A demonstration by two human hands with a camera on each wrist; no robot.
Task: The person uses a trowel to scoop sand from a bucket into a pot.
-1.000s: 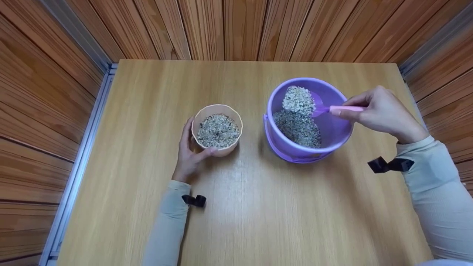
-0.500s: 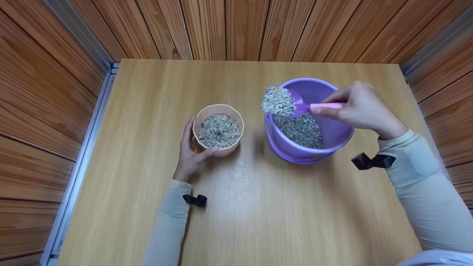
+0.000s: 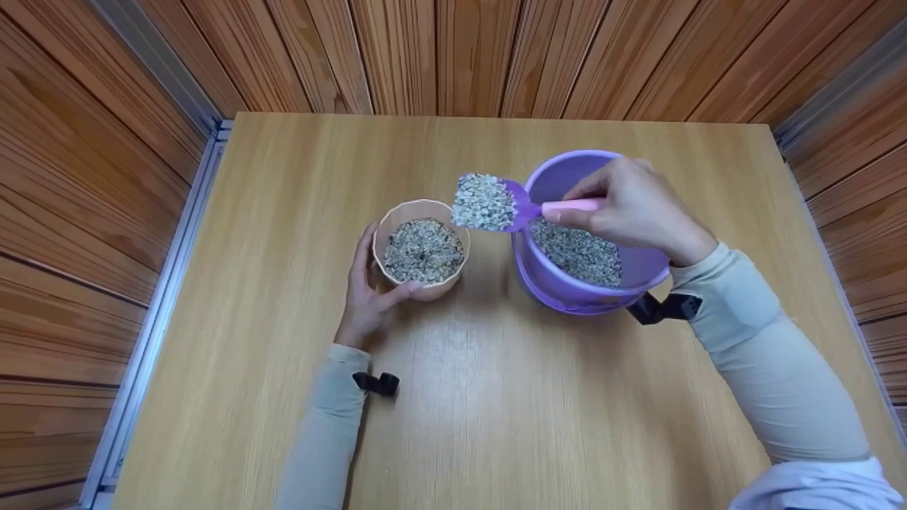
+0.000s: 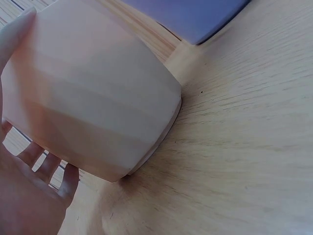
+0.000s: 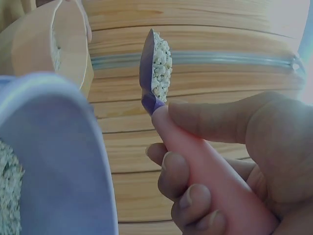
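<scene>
My right hand (image 3: 634, 209) grips the pink handle of a small purple shovel (image 3: 526, 210), whose blade is heaped with pale gravel (image 3: 485, 202). The blade hangs between the two containers, its tip over the right rim of a peach faceted pot (image 3: 457, 273). Gravel partly fills that pot. Around the pot's left side and front curls my left hand (image 3: 368, 297), fingers on the far side and thumb at the near rim; in the left wrist view the pot (image 4: 98, 93) stands on the table. Below my right hand is a purple bucket (image 3: 567, 301) with darker gravel inside.
Both containers stand on a light wooden table (image 3: 453, 397). Wood-plank walls (image 3: 468, 57) enclose the back and sides, with a metal rail (image 3: 159, 297) along the left edge. The bucket's handle (image 3: 528, 280) hangs down at its left side.
My right hand has carried the loaded shovel leftward, out from over the bucket to the pot's right rim. The left hand and pot have stayed in place.
</scene>
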